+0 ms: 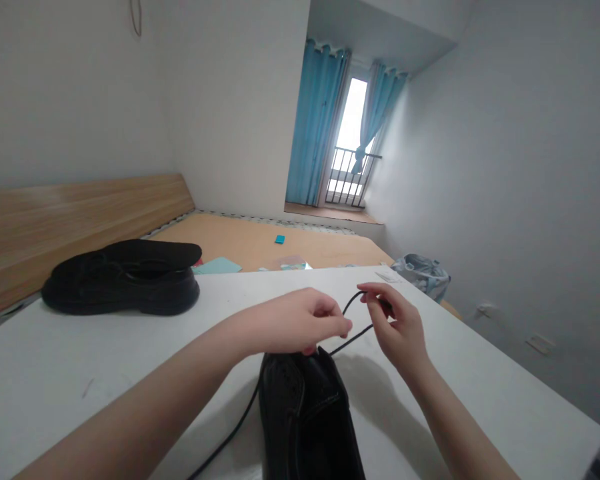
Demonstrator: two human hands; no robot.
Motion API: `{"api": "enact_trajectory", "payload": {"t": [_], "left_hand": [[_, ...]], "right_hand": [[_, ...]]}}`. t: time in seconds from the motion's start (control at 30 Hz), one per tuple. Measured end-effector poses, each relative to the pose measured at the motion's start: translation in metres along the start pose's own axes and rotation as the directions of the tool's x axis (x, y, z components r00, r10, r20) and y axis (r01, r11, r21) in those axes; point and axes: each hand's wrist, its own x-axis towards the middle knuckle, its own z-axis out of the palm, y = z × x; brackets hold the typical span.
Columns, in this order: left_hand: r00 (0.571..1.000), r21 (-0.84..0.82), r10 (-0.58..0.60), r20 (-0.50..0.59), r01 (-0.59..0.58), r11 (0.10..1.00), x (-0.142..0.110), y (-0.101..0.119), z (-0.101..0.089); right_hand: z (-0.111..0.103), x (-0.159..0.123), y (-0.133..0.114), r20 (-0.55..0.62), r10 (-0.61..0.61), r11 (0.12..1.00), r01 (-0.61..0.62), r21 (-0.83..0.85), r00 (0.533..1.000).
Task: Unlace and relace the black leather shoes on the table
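Observation:
A black leather shoe (307, 413) stands on the white table in front of me, its opening towards me and its far part hidden under my left hand. My left hand (315, 320) is closed over that far part, fingers curled and pinched where one stretch of black shoelace (351, 341) meets them. To the right, my right hand (393, 320) pinches the same lace between thumb and fingertips, above the tabletop. From it, one strand arcs to my left hand and another runs down to the shoe. A second lace strand (240, 420) trails off the shoe's left side.
Another black shoe (125, 280) lies at the table's far left, an insole-like flat piece resting on top. Beyond the white table (220, 373) is a tan bed surface (230, 230) with a small blue item (280, 239). A patterned bag (423, 275) stands by the right wall.

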Motion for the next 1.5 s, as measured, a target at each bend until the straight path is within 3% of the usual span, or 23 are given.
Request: {"api": "enact_trajectory", "payload": {"t": [0.07, 0.1, 0.13, 0.23, 0.37, 0.43, 0.53, 0.63, 0.7, 0.8, 0.9, 1.0, 1.1, 1.17, 1.23, 1.3, 1.37, 1.4, 1.43, 1.5], "left_hand": [[0.989, 0.055, -0.024, -0.149, 0.032, 0.998, -0.004, 0.001, -0.004], [0.977, 0.143, -0.038, -0.211, 0.069, 0.987, -0.005, -0.001, -0.005], [0.968, 0.247, -0.056, -0.243, 0.118, 0.962, -0.006, -0.003, -0.005], [0.973, 0.474, -0.131, -0.188, 0.207, 0.856, -0.004, -0.013, 0.001], [0.981, 0.485, -0.16, -0.111, 0.194, 0.853, 0.002, -0.021, 0.007], [0.984, 0.458, -0.15, -0.098, 0.178, 0.871, 0.003, -0.019, 0.005], [0.984, 0.373, -0.138, -0.109, 0.169, 0.912, 0.003, -0.015, -0.002], [0.974, 0.263, -0.136, -0.18, 0.181, 0.948, 0.001, -0.013, -0.012], [0.953, 0.198, -0.077, -0.293, 0.139, 0.97, -0.003, -0.012, -0.019], [0.884, 0.21, 0.055, -0.465, 0.05, 0.976, -0.011, -0.007, -0.029], [0.791, 0.391, 0.199, -0.578, 0.055, 0.919, -0.021, 0.003, -0.036], [0.708, 0.639, 0.423, -0.565, 0.051, 0.768, -0.028, 0.011, -0.037], [0.642, 0.849, 0.644, -0.416, 0.02, 0.528, -0.031, 0.015, -0.034], [0.606, 0.932, 0.732, -0.313, 0.048, 0.358, -0.032, 0.017, -0.031], [0.588, 0.957, 0.759, -0.28, 0.111, 0.267, -0.033, 0.02, -0.029], [0.548, 0.924, 0.745, -0.38, 0.185, 0.335, -0.034, 0.021, -0.029], [0.468, 0.814, 0.677, -0.568, 0.196, 0.547, -0.034, 0.021, -0.03], [0.431, 0.72, 0.612, -0.663, 0.147, 0.678, -0.033, 0.02, -0.032], [0.417, 0.606, 0.529, -0.739, 0.067, 0.793, -0.033, 0.019, -0.034], [0.452, 0.378, 0.376, -0.809, -0.09, 0.921, -0.032, 0.017, -0.038]], "right_hand": [[0.001, 0.002, 0.001, 0.154, 0.006, 1.0, -0.006, 0.001, 0.988], [0.002, 0.003, 0.001, 0.279, 0.014, 0.999, -0.024, 0.032, 0.96], [0.004, 0.002, 0.0, 0.416, 0.021, 0.996, -0.054, 0.067, 0.909], [0.01, -0.003, -0.004, 0.733, 0.028, 0.974, -0.182, 0.132, 0.68], [0.013, -0.009, 0.0, 0.874, -0.001, 0.934, -0.312, 0.175, 0.487], [0.013, -0.01, 0.005, 0.9, -0.02, 0.916, -0.353, 0.191, 0.435], [0.014, -0.01, 0.008, 0.914, -0.027, 0.909, -0.37, 0.191, 0.405], [0.015, -0.009, 0.007, 0.909, -0.011, 0.919, -0.355, 0.174, 0.417], [0.016, -0.007, 0.006, 0.885, 0.016, 0.927, -0.338, 0.161, 0.465], [0.016, -0.004, 0.004, 0.844, 0.047, 0.935, -0.32, 0.151, 0.534], [0.014, -0.004, 0.004, 0.852, 0.025, 0.924, -0.337, 0.18, 0.523], [0.012, -0.005, 0.005, 0.872, 0.001, 0.907, -0.368, 0.206, 0.49], [0.011, -0.006, 0.003, 0.891, -0.002, 0.903, -0.381, 0.197, 0.454], [0.012, -0.006, 0.0, 0.903, -0.002, 0.908, -0.378, 0.182, 0.429], [0.013, -0.006, -0.001, 0.899, 0.011, 0.916, -0.365, 0.167, 0.439], [0.015, -0.005, 0.0, 0.86, 0.059, 0.924, -0.353, 0.145, 0.507], [0.018, -0.003, 0.006, 0.757, 0.151, 0.93, -0.351, 0.109, 0.635], [0.018, -0.002, 0.01, 0.673, 0.206, 0.93, -0.356, 0.09, 0.711], [0.018, -0.001, 0.015, 0.568, 0.26, 0.928, -0.365, 0.077, 0.781], [0.017, 0.003, 0.025, 0.336, 0.342, 0.919, -0.387, 0.075, 0.878]]}}
